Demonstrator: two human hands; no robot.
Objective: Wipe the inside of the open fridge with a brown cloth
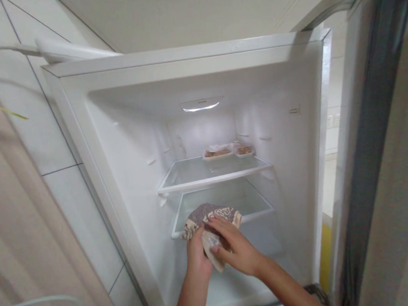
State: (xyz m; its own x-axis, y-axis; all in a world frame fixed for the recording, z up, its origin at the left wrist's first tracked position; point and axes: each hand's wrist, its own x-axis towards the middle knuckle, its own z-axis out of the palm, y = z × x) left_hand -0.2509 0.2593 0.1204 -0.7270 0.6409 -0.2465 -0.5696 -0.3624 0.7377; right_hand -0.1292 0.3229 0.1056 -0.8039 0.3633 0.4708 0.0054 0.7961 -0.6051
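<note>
Nearest, on the far R, the open fridge door [396,158] stands blurred in the head view. Just past it, near centre, I see the person's two hands up at the fridge [190,60], both on a patterned cloth [208,213], grey w/ cream motifs & a plain pale underside. L hand [197,249] grips it from the L, thumb up, most fingers hidden behind; R hand [236,246] grasps it from the R, fingers spread over the top, thumb lower on the pale side. Cloth's bunched btwn them, in front of the lower shelf [228,193], hiding part of its front edge. Above, the upper shelf [187,173] bears two wrapped food packs side by side at far R: L pack [218,153], R pack [244,150]. Lamp [201,107] overhead, far. Tiled wall [67,200] to the L.
</note>
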